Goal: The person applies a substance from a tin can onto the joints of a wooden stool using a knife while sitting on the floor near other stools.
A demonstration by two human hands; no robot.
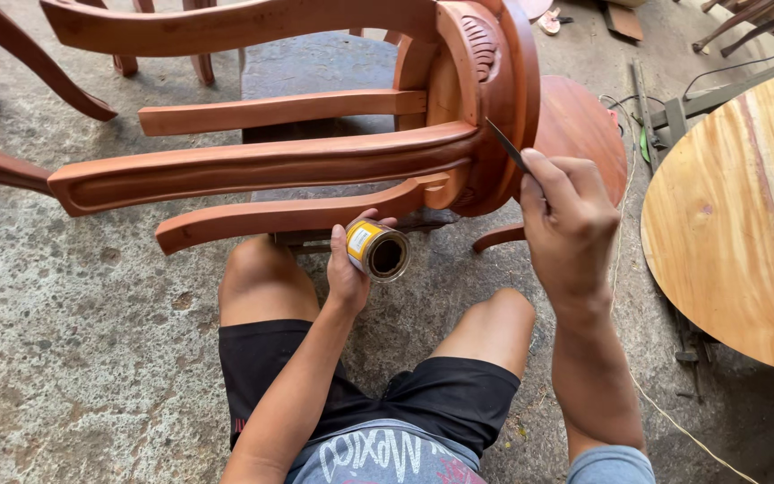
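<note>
A reddish wooden stool (315, 152) lies on its side on the rough concrete floor (73, 341), with its curved legs pointing left. It fills the space in front of the person's bare knees. The left hand (349, 269) is curled around a small open tin can (376, 250), tipped so its dark mouth faces the camera. The can sits just under the stool's lowest leg. It has a yellow label with a white patch on its side. The right hand (566, 220) pinches a thin flat blade (508, 146) between its fingers. The blade tip rests against the round seat edge of the stool. A big round pale wooden tabletop (736, 215) sits close by on the right. More reddish chair legs (38, 63) stand at the top left.
</note>
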